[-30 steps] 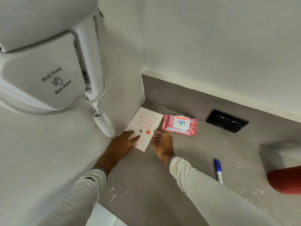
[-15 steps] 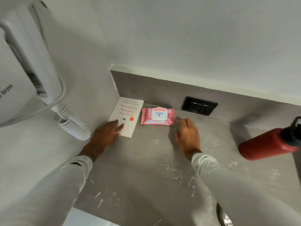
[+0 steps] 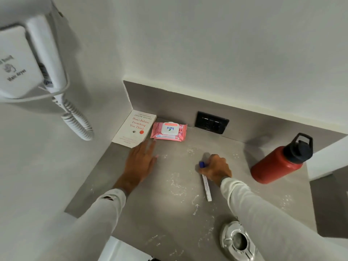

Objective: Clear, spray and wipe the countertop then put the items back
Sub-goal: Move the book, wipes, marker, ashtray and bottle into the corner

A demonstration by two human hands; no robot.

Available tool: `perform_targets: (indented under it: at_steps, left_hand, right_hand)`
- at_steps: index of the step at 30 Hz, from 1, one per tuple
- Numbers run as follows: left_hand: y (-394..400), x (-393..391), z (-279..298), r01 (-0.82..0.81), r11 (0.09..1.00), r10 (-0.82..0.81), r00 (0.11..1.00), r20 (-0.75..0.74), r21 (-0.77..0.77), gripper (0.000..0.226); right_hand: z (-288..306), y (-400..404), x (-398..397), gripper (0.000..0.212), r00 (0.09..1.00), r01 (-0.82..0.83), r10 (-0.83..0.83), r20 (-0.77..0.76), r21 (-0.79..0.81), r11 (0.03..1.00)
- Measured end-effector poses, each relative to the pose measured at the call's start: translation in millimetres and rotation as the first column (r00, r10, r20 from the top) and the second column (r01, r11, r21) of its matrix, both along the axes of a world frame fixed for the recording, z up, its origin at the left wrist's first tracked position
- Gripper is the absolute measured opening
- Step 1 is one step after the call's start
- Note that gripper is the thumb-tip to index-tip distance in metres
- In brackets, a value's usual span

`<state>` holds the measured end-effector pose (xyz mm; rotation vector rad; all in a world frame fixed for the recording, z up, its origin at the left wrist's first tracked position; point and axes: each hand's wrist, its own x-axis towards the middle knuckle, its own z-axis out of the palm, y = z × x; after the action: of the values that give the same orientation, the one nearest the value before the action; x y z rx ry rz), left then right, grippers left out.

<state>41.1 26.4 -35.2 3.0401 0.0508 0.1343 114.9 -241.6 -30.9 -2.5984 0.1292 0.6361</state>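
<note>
A grey countertop (image 3: 169, 208) speckled with white marks fills the lower view. A white book (image 3: 134, 129) lies in the back left corner, with a pink wipes pack (image 3: 169, 131) beside it. My left hand (image 3: 140, 162) rests flat with fingers apart, just in front of the book's near corner, holding nothing. My right hand (image 3: 216, 169) is closed over a white marker with a blue cap (image 3: 206, 187) that lies on the counter. A red bottle with a black lid (image 3: 278, 162) stands at the right.
A wall-hung hair dryer (image 3: 22, 61) with a coiled cord (image 3: 77, 121) hangs at the upper left. A black socket plate (image 3: 211, 122) sits on the backsplash. A chrome fitting (image 3: 238, 242) stands at the counter's front right.
My left hand has slid off the book toward the right. My right hand has pulled back from the wipes pack and closed on the marker. The camera has shifted.
</note>
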Motion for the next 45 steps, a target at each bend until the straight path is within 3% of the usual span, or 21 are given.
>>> perform_targets:
  at_steps: [3,6,8,10,13,17,19,21,23,25,27,29,33,36,41,45]
  left_hand:
    - [-22,-12,3,-0.011,0.998,0.012,1.000,0.006,-0.069,0.063]
    - [-38,-22,7,-0.044,0.961,0.037,0.999,-0.031,-0.274,0.051]
    - [-41,-24,15,-0.117,0.844,0.059,0.990,-0.125,-0.523,0.048]
    - [-35,-24,26,-0.217,0.718,0.066,0.967,-0.246,-0.661,0.047]
    - [-15,-24,33,-0.250,0.708,0.103,0.962,-0.253,-0.660,0.035]
    - [19,-25,31,-0.307,0.723,0.220,0.952,-0.215,-0.619,0.024]
    - [36,-24,27,-0.349,0.725,0.295,0.936,-0.191,-0.593,0.021]
    - [50,-23,21,-0.371,0.768,0.340,0.927,-0.159,-0.521,0.011]
    - [58,-24,15,-0.376,0.804,0.353,0.925,-0.138,-0.461,0.012]
    - [65,-25,10,-0.386,0.806,0.368,0.921,-0.131,-0.449,0.014]
    - [68,-26,6,-0.409,0.790,0.390,0.910,-0.140,-0.457,0.007]
    - [70,-23,2,-0.422,0.776,0.398,0.904,-0.155,-0.469,0.010]
    - [67,-13,-2,-0.412,0.830,0.371,0.911,-0.181,-0.375,0.013]
    - [56,0,-3,-0.374,0.858,0.335,0.927,-0.169,-0.352,0.017]
    - [34,28,-10,-0.277,0.933,0.249,0.958,-0.142,-0.230,0.036]
    - [28,49,-16,-0.232,0.970,0.223,0.967,-0.122,-0.069,0.033]
  right_hand:
    - [0,7,1,0.057,0.999,0.011,-0.009,-0.030,0.059,0.998]
    - [8,27,10,0.039,0.970,0.211,-0.152,-0.191,0.349,0.913]
    - [20,51,17,0.021,0.914,0.352,-0.181,-0.363,0.487,0.799]
    - [32,75,22,0.019,0.884,0.407,-0.139,-0.446,0.590,0.697]
    - [42,107,28,0.027,0.906,0.368,-0.071,-0.417,0.694,0.618]
    - [42,145,32,0.031,0.911,0.328,0.001,-0.412,0.726,0.604]
    - [37,162,37,0.027,0.945,0.269,-0.022,-0.327,0.734,0.624]
    - [28,168,48,0.012,1.000,0.012,-0.017,0.003,0.613,0.790]
    - [23,165,61,0.019,0.923,-0.304,0.220,0.316,0.250,0.919]
    - [18,161,77,0.047,0.798,-0.474,0.465,0.383,-0.078,0.877]
    - [15,159,91,0.067,0.722,-0.550,0.596,0.353,-0.230,0.803]
    - [15,160,103,0.070,0.716,-0.580,0.632,0.295,-0.253,0.775]
    - [19,150,113,0.065,0.757,-0.555,0.616,0.218,-0.282,0.782]
    - [23,138,115,0.068,0.786,-0.482,0.538,0.304,-0.245,0.842]
    - [40,132,119,0.064,0.736,-0.477,0.498,0.459,-0.171,0.862]
    - [55,133,123,0.062,0.702,-0.485,0.460,0.543,-0.108,0.868]
